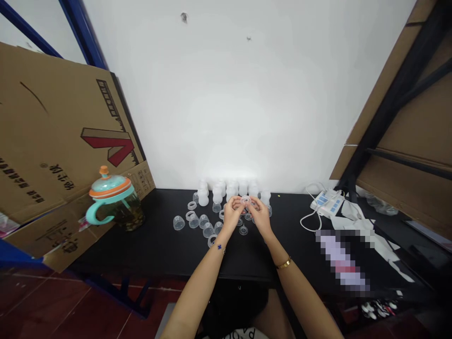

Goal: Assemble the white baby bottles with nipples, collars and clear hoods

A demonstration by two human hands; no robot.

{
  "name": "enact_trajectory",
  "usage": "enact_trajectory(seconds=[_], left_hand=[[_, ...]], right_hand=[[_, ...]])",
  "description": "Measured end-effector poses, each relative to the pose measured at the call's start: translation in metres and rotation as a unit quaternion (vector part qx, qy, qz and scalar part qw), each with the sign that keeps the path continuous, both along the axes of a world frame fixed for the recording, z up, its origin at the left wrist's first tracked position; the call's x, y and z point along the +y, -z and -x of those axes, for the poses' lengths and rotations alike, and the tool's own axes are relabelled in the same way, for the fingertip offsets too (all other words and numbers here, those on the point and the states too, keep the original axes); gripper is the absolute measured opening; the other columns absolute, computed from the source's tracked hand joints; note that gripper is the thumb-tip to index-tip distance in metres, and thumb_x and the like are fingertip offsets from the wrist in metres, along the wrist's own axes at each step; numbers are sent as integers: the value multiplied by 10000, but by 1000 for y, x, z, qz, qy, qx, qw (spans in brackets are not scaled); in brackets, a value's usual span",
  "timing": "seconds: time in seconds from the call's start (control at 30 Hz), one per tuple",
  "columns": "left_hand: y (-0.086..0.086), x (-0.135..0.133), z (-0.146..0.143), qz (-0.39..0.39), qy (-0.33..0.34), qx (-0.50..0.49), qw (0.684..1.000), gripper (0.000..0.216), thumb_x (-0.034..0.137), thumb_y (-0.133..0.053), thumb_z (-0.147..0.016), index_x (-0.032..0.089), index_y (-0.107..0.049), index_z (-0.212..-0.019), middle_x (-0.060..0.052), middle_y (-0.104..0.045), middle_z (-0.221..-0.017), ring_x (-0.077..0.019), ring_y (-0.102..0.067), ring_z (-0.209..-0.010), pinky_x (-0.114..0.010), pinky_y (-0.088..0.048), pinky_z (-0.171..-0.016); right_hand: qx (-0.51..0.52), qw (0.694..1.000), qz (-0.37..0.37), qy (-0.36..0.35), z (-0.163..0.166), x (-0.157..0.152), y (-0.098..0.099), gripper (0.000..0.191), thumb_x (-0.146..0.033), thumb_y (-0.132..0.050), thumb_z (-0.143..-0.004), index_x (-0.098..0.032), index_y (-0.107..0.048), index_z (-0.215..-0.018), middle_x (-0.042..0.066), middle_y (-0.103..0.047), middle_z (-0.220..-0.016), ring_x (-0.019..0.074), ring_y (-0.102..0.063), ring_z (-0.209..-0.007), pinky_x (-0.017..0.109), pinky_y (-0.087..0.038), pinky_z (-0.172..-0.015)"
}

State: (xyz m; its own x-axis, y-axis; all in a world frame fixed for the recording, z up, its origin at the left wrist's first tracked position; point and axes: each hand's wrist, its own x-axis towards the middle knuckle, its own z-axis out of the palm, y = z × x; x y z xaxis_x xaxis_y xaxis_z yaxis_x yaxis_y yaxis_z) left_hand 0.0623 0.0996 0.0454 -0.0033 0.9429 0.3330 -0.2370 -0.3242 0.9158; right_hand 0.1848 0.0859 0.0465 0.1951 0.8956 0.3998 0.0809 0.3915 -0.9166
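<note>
Both hands meet above the black table (pixel 158 245), pinching one small clear plastic ring-shaped part (pixel 246 201) between their fingertips. My left hand (pixel 232 213) grips it from the left and my right hand (pixel 260 213) from the right. Under and around the hands lie several clear plastic caps and rings (pixel 197 221). Behind them, against the white wall, stands a row of small translucent bottles (pixel 229 189). A gold bracelet (pixel 283 263) is on my right wrist.
A glass jug with a teal handle and orange lid (pixel 115 200) stands at the table's left, before leaning cardboard boxes (pixel 52 141). At the right are a white power strip with cable (pixel 326 203), white sheets and a dark shelf frame (pixel 388 108).
</note>
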Motion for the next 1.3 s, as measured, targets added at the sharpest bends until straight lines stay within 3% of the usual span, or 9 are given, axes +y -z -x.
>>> enact_trajectory(seconds=[0.27,0.63,0.8,0.97,1.1,1.3], left_hand=[[-1,-4,-3,-60,-52,72,994,264,374,-702,-812,172,-613,-958,-73,-715,-881,-156,-681,-765,-243,-554,-651],[-4,-12,3,-88,-111,165,976,255,388,-616,-901,211,-686,-1070,-55,-688,-977,-153,-626,-755,-256,-521,-691],[-2,-8,5,-113,-146,184,965,230,347,-609,-908,230,-717,-1074,-64,-645,-1012,-169,-609,-819,-275,-525,-750],[-3,-10,5,-120,-144,203,961,235,292,-595,-907,240,-721,-1098,-71,-623,-1020,-183,-607,-869,-260,-522,-698],[-3,-10,3,-128,-154,219,955,265,228,-586,-885,230,-701,-1124,-81,-632,-1041,-183,-608,-864,-234,-501,-613],[1,-7,1,-90,-154,199,964,282,234,-647,-851,227,-645,-1133,-72,-712,-1066,-193,-672,-880,-278,-530,-707]], right_hand=[[-50,998,-12,46,-1,0,0,370,-455,-667,-789,-196,-715,-1049,63,-744,-919,144,-578,-549,252,-467,-484],[-45,999,2,16,0,0,5,396,-529,-627,-830,-210,-731,-1041,57,-729,-855,159,-595,-534,258,-463,-437],[-95,995,-6,8,1,2,7,394,-512,-595,-857,-195,-761,-1021,12,-650,-614,154,-545,-472,257,-435,-440],[-107,994,-15,22,0,8,13,408,-488,-606,-846,-202,-741,-1103,52,-737,-848,145,-570,-482,267,-453,-453],[-82,996,-3,20,0,8,13,416,-496,-632,-818,-199,-726,-1094,68,-746,-923,151,-597,-505,267,-468,-450],[-57,998,4,17,0,8,13,458,-516,-639,-807,-180,-704,-1112,86,-747,-946,151,-602,-502,281,-504,-450]])
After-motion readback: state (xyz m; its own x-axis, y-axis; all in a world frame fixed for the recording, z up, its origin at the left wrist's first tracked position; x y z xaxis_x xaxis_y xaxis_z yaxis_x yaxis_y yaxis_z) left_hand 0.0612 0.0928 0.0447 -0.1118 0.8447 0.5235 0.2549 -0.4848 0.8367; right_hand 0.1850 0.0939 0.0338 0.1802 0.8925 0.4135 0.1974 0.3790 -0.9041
